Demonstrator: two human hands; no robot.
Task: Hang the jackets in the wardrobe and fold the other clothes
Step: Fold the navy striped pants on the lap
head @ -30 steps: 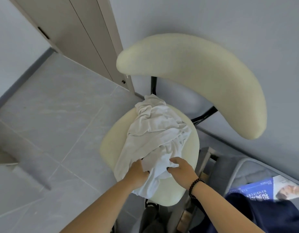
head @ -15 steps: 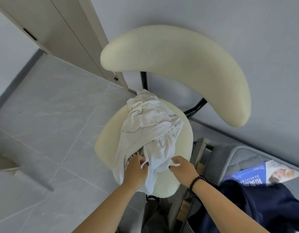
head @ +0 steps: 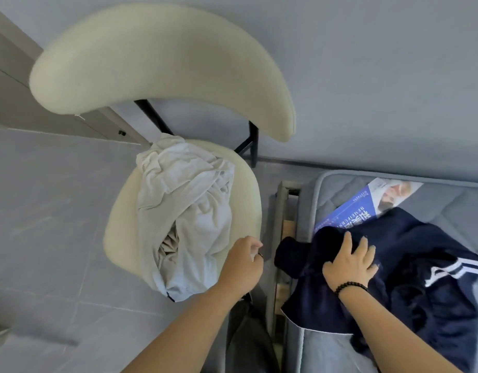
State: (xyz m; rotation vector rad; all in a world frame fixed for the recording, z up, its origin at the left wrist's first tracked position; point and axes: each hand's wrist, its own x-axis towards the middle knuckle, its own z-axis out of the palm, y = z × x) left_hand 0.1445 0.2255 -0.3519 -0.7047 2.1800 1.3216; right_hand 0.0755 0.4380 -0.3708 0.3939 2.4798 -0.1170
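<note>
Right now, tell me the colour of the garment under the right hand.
Dark navy garment, white stripes at one edge; head view.

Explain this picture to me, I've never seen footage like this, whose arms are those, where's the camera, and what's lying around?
There is no machine here. The arms belong to a person wearing a wide-angle camera on the head, so the single view looks down at their own hands.

The left hand hangs in the air beside the chair, its fingers loosely curled and holding nothing. A crumpled white garment lies on the chair seat.

The right hand, with a bead bracelet on its wrist, rests with spread fingers on a navy garment with white stripes. That garment lies on a mattress, partly covering a blue book.

The floor is grey tile, and the wall behind is pale.
</note>
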